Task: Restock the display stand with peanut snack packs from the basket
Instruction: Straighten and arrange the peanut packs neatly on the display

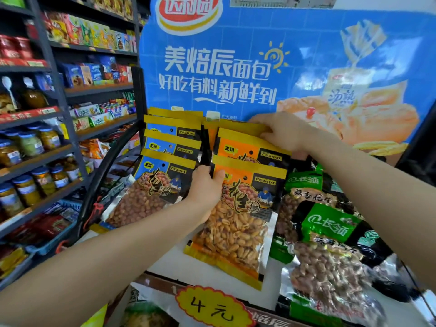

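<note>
Left hand [204, 190]: thumb and fingers curled round the upper left edge of the front orange peanut pack [238, 215], gripping it near its yellow header strip. Right hand [280, 133]: above and to the right of the left one, fingers bent over the top corner of the rear orange pack [252, 147], pinching it against the row.

Stock, orange row: at least two packs between the hands, overlapped, a third yellow edge behind; both front packs are held and appear not yet settled.

Stock, blue row: blue peanut packs [165, 166], about four overlapped, just left of the left hand, lying tidy and untouched.

Stock, other: green peanut bags [330, 227] below the right forearm, loosely heaped.

Fixtures: display stand [224, 272], white shelf showing below the left wrist; price tag [212, 308] on its front lip.

Basket: not identifiable in view, so the remaining count cannot be told.

Progress, judged: well along; orange row is being squared.
</note>
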